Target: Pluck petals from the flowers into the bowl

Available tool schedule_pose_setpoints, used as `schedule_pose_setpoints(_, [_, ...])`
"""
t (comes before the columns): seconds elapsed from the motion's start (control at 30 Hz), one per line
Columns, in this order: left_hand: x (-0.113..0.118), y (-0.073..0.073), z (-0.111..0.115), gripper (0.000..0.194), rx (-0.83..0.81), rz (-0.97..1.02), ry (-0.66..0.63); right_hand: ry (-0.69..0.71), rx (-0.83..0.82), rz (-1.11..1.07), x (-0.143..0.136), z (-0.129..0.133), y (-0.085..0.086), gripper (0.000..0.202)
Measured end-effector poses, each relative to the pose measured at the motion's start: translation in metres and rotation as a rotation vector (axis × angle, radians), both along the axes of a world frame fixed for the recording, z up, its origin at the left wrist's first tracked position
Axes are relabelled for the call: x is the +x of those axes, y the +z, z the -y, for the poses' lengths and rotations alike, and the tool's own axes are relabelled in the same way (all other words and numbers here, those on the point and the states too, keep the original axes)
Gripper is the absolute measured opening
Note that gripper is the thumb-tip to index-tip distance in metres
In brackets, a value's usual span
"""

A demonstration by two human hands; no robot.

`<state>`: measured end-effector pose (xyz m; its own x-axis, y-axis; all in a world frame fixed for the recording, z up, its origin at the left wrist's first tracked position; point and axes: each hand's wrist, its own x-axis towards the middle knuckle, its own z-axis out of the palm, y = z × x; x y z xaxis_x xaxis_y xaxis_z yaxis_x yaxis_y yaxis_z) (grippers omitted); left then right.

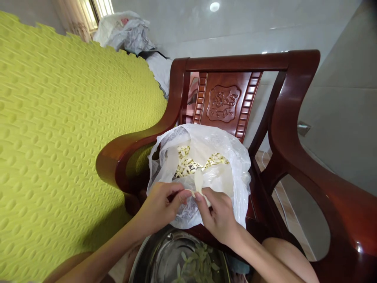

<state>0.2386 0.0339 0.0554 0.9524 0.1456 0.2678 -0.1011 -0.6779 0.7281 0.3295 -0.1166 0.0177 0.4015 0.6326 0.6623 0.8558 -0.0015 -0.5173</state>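
My left hand (166, 202) and my right hand (216, 212) meet in front of an open white plastic bag (241, 177). Between my right thumb and fingers is a pale cream piece (198, 179) with a flat, rounded, petal-like upper end; its kind is unclear. My left thumb and forefinger pinch a thin pale end (190, 192) that reaches toward my right fingertips. Whether it joins the cream piece I cannot tell. Inside the bag lie many small pale yellow-green pieces (185, 163). Below my hands, a round dark metal basin (159, 257) holds green leaf-like pieces (200, 261).
The bag rests on the seat of a glossy reddish-brown wooden armchair (229, 63) with a carved back. A large yellow-green foam mat (73, 118) stands along the left. White sacks (126, 31) lie behind it, and a tiled wall (332, 118) rises at the right.
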Motion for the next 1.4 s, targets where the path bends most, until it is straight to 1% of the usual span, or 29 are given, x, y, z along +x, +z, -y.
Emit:
schedule_pose_setpoints(0.07, [0.004, 0.000, 0.002, 0.042, -0.214, -0.134, -0.062, 0.008, 0.021, 0.063, 0.002, 0.001, 0.001, 0.029])
schedule_pose_setpoints(0.1, [0.006, 0.000, 0.002, 0.044, -0.264, -0.173, -0.082, 0.008, 0.024, 0.054, 0.004, 0.001, 0.001, 0.029])
schedule_pose_setpoints(0.13, [0.007, -0.001, 0.001, 0.045, -0.254, -0.176, -0.085, 0.002, 0.022, 0.011, 0.006, 0.000, 0.003, 0.029])
schedule_pose_setpoints(0.17, [0.008, -0.003, -0.001, 0.043, -0.181, -0.138, -0.070, -0.011, 0.018, -0.064, 0.008, -0.002, 0.004, 0.028])
schedule_pose_setpoints(0.2, [0.008, -0.005, -0.003, 0.039, -0.051, -0.065, -0.044, -0.024, 0.011, -0.159, 0.011, -0.003, 0.005, 0.028])
schedule_pose_setpoints(0.27, [0.007, -0.008, -0.007, 0.025, 0.296, 0.153, 0.011, -0.040, -0.014, -0.347, 0.015, -0.007, 0.007, 0.031])
schedule_pose_setpoints(0.3, [0.006, -0.010, -0.009, 0.023, 0.471, 0.263, 0.029, -0.037, -0.027, -0.423, 0.016, -0.009, 0.006, 0.033])
schedule_pose_setpoints(0.33, [0.004, -0.011, -0.011, 0.026, 0.623, 0.357, 0.037, -0.026, -0.042, -0.489, 0.017, -0.010, 0.006, 0.035])
schedule_pose_setpoints(0.37, [0.002, -0.012, -0.013, 0.027, 0.749, 0.427, 0.035, -0.008, -0.054, -0.548, 0.017, -0.011, 0.005, 0.036])
schedule_pose_setpoints(0.43, [-0.002, -0.011, -0.014, 0.025, 0.914, 0.488, 0.010, 0.040, -0.062, -0.661, 0.014, -0.012, 0.003, 0.038])
schedule_pose_setpoints(0.53, [-0.008, -0.006, -0.013, 0.021, 1.011, 0.530, -0.044, 0.121, -0.063, -0.775, 0.009, -0.012, 0.003, 0.039])
schedule_pose_setpoints(0.6, [-0.010, -0.003, -0.011, 0.020, 1.026, 0.587, -0.064, 0.143, -0.066, -0.782, 0.007, -0.011, 0.003, 0.039])
schedule_pose_setpoints(0.67, [-0.011, 0.000, -0.010, 0.020, 1.010, 0.597, -0.066, 0.145, -0.074, -0.748, 0.005, -0.010, 0.004, 0.039])
schedule_pose_setpoints(0.77, [-0.012, 0.000, -0.009, 0.021, 0.934, 0.537, -0.055, 0.136, -0.077, -0.672, 0.002, -0.008, 0.006, 0.039])
schedule_pose_setpoints(0.87, [-0.012, -0.001, -0.009, 0.017, 0.841, 0.512, -0.039, 0.115, -0.060, -0.606, -0.001, -0.007, 0.009, 0.038])
schedule_pose_setpoints(0.93, [-0.010, -0.003, -0.007, 0.017, 0.798, 0.517, -0.004, 0.098, -0.047, -0.570, -0.004, -0.007, 0.010, 0.038])
schedule_pose_setpoints(1.07, [-0.004, -0.003, -0.002, 0.025, 0.731, 0.501, 0.084, 0.063, -0.036, -0.520, -0.011, -0.008, 0.012, 0.038])
schedule_pose_setpoints(1.2, [0.006, -0.004, 0.004, 0.023, 0.642, 0.466, 0.187, 0.021, -0.033, -0.448, -0.014, -0.009, 0.010, 0.038])
schedule_pose_setpoints(1.33, [0.013, -0.008, 0.007, 0.022, 0.650, 0.474, 0.283, -0.005, -0.006, -0.355, -0.012, -0.009, 0.010, 0.038])
schedule_pose_setpoints(1.4, [0.016, -0.011, 0.006, 0.021, 0.654, 0.517, 0.283, -0.004, 0.002, -0.339, -0.011, -0.008, 0.011, 0.038])
